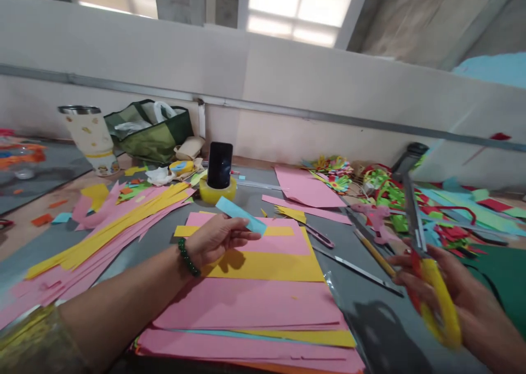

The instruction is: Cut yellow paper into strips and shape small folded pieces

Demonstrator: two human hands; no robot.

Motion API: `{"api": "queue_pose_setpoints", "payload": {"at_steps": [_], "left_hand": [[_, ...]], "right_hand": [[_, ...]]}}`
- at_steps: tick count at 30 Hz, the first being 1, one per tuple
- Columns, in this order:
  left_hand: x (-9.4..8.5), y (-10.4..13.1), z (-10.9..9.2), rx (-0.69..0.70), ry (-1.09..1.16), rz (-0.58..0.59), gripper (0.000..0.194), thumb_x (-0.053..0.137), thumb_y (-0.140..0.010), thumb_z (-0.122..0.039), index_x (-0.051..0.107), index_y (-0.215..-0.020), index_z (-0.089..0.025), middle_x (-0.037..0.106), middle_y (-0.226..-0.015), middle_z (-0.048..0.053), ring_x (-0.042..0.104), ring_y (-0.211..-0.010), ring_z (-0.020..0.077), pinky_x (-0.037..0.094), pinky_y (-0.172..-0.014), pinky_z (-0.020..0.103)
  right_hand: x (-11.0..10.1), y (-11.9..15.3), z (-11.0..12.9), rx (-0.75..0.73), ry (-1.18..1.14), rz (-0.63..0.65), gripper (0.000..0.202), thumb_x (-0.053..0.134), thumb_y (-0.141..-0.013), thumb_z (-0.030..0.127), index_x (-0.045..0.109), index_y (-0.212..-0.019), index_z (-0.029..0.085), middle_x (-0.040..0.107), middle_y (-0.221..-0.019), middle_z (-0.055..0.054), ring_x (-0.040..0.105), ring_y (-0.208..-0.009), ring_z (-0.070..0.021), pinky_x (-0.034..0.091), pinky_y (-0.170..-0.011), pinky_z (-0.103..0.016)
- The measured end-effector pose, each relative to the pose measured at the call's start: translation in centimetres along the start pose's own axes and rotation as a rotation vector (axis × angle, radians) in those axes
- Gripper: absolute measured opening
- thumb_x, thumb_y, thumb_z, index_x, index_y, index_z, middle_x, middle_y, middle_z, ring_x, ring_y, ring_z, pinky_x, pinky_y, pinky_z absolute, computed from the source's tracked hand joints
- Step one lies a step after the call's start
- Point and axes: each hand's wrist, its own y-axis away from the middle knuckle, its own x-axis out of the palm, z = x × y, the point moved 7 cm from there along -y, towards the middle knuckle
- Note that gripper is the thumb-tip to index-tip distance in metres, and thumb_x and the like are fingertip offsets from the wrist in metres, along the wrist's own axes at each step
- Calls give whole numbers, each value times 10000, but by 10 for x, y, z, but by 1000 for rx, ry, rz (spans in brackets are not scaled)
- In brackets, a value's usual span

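Note:
My left hand [219,237] pinches a small light-blue paper strip [240,216] between thumb and fingers. It hovers over a stack of pink and yellow paper sheets [250,302]. On the right, my right hand [456,292] is wrapped round scissors [435,302] with yellow and red handles, their blades pointing up and away from me; the blades look closed or nearly so. Below that hand, a metal ruler or blade strip [357,270] lies on the grey mat. A wooden stick [373,253] and a pink-handled tool [318,235] rest close by.
Pink and yellow strips [110,226] spread across the left. A phone [219,165] stands in a yellow tape roll [213,192] behind the stack. Further back are a tumbler [90,138] and a green bag [152,132]. Colourful paper scraps [447,220] pile up at right.

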Motion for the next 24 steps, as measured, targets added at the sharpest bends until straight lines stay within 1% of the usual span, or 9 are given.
{"api": "queue_pose_setpoints", "payload": {"at_steps": [1,2,5,7,8,11,14,18,24], "left_hand": [[1,0,0,3,2,14,157,519,-857,-60,606,-734,-100,712,-731,55,712,-697,164,504,-472,138],[2,0,0,6,4,27,157,523,-856,-66,603,-726,-105,712,-737,55,713,-714,173,500,-467,140],[4,1,0,19,10,35,168,543,-846,-74,584,-688,-116,709,-733,57,712,-763,186,501,-490,143],[5,2,-1,28,4,25,162,557,-840,-81,577,-684,-119,709,-733,61,710,-781,183,507,-523,146],[6,3,-1,28,-3,20,157,566,-838,-85,575,-685,-119,709,-737,65,709,-786,180,507,-536,147],[8,4,-2,14,-24,31,129,597,-826,-104,585,-697,-113,709,-772,78,707,-796,182,505,-545,155],[9,6,-2,8,-34,58,88,635,-802,-127,598,-724,-115,694,-745,50,710,-762,186,498,-525,160],[9,7,-1,2,-7,85,115,670,-777,-146,580,-709,-124,630,-622,-11,709,-684,170,476,-484,144],[10,7,0,-9,25,100,113,614,-805,-102,575,-701,-118,618,-617,-7,709,-685,174,481,-486,145]], "right_hand": [[6,1,14,-20,-27,45,507,493,-857,463,320,-1332,428,643,-1084,-151,665,-717,-226,501,-572,-339],[14,1,30,-80,-17,103,528,499,-840,496,318,-1332,437,633,-1117,-145,661,-710,-226,515,-575,-338],[38,6,77,-330,179,187,626,518,-802,545,309,-1372,390,591,-1206,-149,653,-880,-296,559,-640,-362],[54,6,95,-420,381,143,720,610,-748,524,316,-1382,351,578,-1225,-150,638,-945,-320,567,-649,-367],[62,6,101,-455,477,112,752,646,-722,504,328,-1382,334,575,-1225,-148,644,-923,-316,566,-636,-368],[88,5,112,-554,691,50,766,664,-692,438,368,-1380,283,598,-1171,-130,664,-794,-280,546,-577,-369],[101,4,118,-632,796,5,739,640,-697,450,409,-1366,234,629,-1093,-127,661,-769,-275,519,-529,-350],[103,4,124,-675,836,-5,742,625,-700,494,425,-1358,214,637,-1072,-128,656,-726,-255,492,-499,-330],[103,4,126,-682,811,12,709,625,-706,461,443,-1349,224,635,-1073,-122,642,-727,-256,480,-505,-337]]}}
